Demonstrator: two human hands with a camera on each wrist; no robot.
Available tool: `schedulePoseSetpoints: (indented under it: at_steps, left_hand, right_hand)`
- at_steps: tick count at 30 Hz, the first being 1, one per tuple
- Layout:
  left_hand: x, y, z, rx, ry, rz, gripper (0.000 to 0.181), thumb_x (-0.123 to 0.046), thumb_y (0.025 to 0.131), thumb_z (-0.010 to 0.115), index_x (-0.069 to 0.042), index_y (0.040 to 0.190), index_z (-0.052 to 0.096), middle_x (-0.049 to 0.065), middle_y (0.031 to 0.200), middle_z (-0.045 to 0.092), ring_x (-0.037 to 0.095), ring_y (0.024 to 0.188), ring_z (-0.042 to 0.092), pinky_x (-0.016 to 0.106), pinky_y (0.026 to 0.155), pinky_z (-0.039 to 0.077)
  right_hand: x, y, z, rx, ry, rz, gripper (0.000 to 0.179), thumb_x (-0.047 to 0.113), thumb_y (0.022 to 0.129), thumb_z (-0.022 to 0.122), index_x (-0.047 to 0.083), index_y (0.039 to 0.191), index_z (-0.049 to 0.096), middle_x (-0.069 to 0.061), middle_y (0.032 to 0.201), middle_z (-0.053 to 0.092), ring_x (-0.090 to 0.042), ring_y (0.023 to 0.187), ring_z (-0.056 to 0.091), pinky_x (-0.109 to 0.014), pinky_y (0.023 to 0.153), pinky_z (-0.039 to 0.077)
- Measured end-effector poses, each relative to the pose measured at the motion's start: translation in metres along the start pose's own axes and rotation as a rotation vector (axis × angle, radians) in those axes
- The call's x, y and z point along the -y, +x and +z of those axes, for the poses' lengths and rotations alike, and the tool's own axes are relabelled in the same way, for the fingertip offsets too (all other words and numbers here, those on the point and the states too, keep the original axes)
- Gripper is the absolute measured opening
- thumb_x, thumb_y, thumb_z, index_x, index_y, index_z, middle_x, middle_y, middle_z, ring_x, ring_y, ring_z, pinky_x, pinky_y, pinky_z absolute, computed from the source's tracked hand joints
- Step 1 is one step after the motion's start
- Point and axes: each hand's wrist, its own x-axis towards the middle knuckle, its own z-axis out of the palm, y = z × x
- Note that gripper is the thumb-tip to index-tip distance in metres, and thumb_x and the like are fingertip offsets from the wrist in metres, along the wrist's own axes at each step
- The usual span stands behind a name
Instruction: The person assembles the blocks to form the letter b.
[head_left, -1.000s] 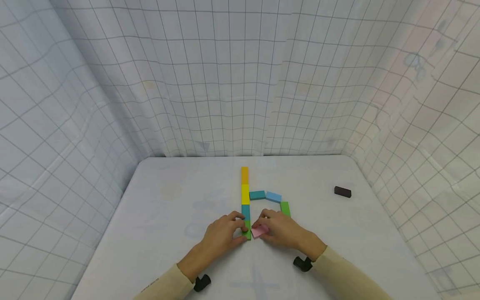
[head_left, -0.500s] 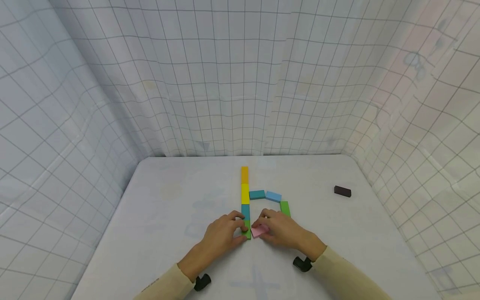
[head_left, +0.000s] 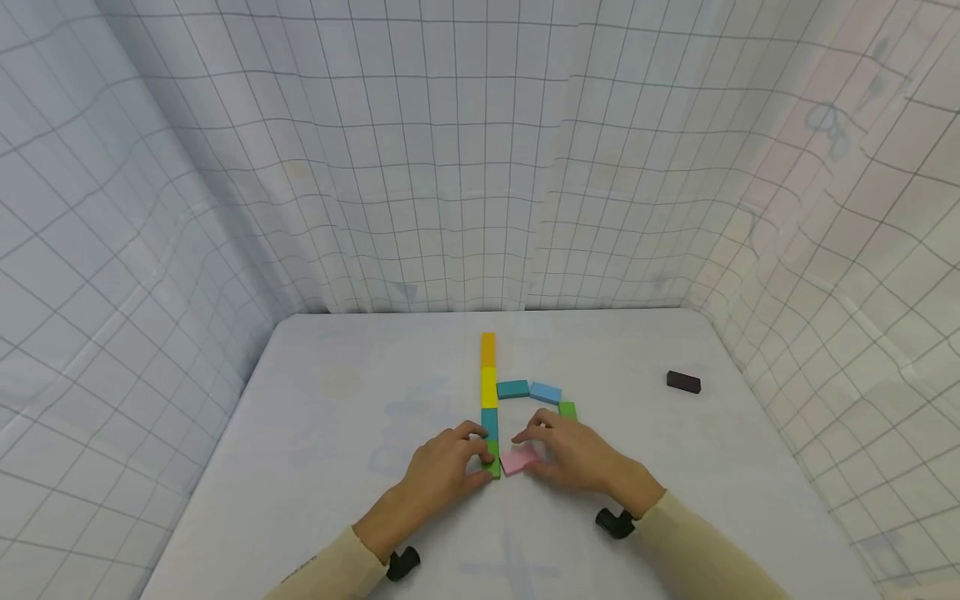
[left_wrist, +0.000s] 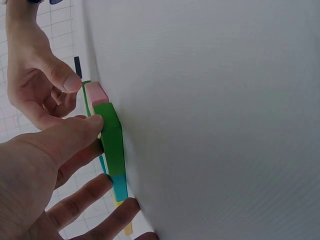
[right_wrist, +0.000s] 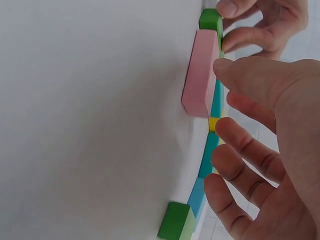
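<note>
A column of blocks runs away from me on the table: a near green block (head_left: 492, 469), a teal block (head_left: 490, 422), a yellow block (head_left: 489, 387) and an orange block (head_left: 488, 350). My left hand (head_left: 447, 467) holds the green block, thumb at its near end and a finger on top; other fingers lie along the column. A pink block (right_wrist: 200, 75) lies slanted just right of the green one. Over it my right hand (head_left: 581, 454) has its fingers spread and loosely bent, the thumb at the pink block's upper edge, without gripping it.
From the yellow block an arc bends right: a teal block (head_left: 513, 389), a light blue block (head_left: 546, 392) and a second green block (head_left: 567, 410), partly behind my right hand. A dark block (head_left: 683, 382) lies far right on the white table (head_left: 337, 400). Gridded white curtains (head_left: 450, 167) surround the table.
My right hand has loosened its grip on the pink block and shifted slightly right, uncovering more of it. The left hand stays on the green block.
</note>
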Motion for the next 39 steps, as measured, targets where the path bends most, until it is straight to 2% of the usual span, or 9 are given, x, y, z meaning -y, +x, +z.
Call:
schedulePoseSetpoints:
  at_steps: [5,11,19,27,32,36,39]
  left_hand:
    - [0.000,0.001,0.002,0.003,0.008,-0.017,0.015,-0.029,0.096,0.099,-0.022,0.107,0.092,0.003,0.144,0.079,0.027,0.108,0.077,0.046,0.086,0.071]
    - [0.001,0.001,0.003,0.002,-0.001,-0.017,0.014,-0.028,0.096,0.099,-0.022,0.107,0.092,0.003,0.144,0.078,0.026,0.108,0.076,0.045,0.085,0.070]
    - [0.002,-0.001,0.003,-0.004,0.001,0.000,0.014,-0.028,0.096,0.099,-0.022,0.107,0.092,0.003,0.145,0.078,0.027,0.110,0.077,0.045,0.086,0.070]
    - [0.003,-0.001,0.004,0.004,0.000,0.000,0.014,-0.030,0.096,0.099,-0.023,0.107,0.091,0.003,0.145,0.078,0.026,0.108,0.076,0.042,0.083,0.069]
    - [0.002,-0.003,0.004,-0.007,0.006,0.007,0.014,-0.029,0.095,0.099,-0.023,0.105,0.091,0.001,0.144,0.078,0.026,0.106,0.076,0.041,0.081,0.068]
    - [0.002,-0.003,0.004,-0.018,0.014,0.014,0.014,-0.029,0.095,0.100,-0.023,0.104,0.091,0.001,0.143,0.078,0.025,0.105,0.076,0.040,0.080,0.068]
    - [0.002,-0.003,0.004,-0.018,0.017,0.014,0.014,-0.029,0.095,0.100,-0.024,0.105,0.091,0.001,0.143,0.078,0.024,0.106,0.075,0.039,0.081,0.068]
  right_hand:
    - [-0.011,-0.006,-0.009,-0.029,-0.001,0.027,0.038,0.033,0.105,0.090,0.026,0.142,0.082,0.003,0.132,0.072,-0.013,0.111,0.067,-0.037,0.099,0.064]
    - [-0.032,-0.017,-0.023,-0.117,0.018,0.070,0.038,0.028,0.105,0.090,0.020,0.141,0.083,-0.003,0.133,0.071,-0.018,0.106,0.070,-0.036,0.093,0.063]
    - [-0.079,-0.035,-0.035,-0.214,0.042,0.202,0.041,0.022,0.107,0.088,0.018,0.147,0.080,-0.005,0.140,0.070,-0.019,0.107,0.071,-0.040,0.090,0.064]
    - [-0.127,-0.057,-0.048,-0.328,0.052,0.332,0.043,0.019,0.109,0.084,0.011,0.151,0.076,-0.022,0.148,0.064,-0.033,0.112,0.072,-0.049,0.090,0.062]
    - [-0.150,-0.071,-0.059,-0.378,0.050,0.393,0.050,0.020,0.111,0.082,0.004,0.156,0.070,-0.035,0.155,0.055,-0.050,0.122,0.068,-0.063,0.093,0.061]
    - [-0.168,-0.081,-0.065,-0.379,0.067,0.469,0.055,0.023,0.112,0.079,0.002,0.160,0.065,-0.041,0.163,0.046,-0.063,0.142,0.053,-0.080,0.104,0.055]
    - [-0.180,-0.088,-0.067,-0.368,0.082,0.529,0.058,0.025,0.112,0.079,0.002,0.163,0.062,-0.043,0.166,0.041,-0.070,0.150,0.043,-0.087,0.108,0.051]
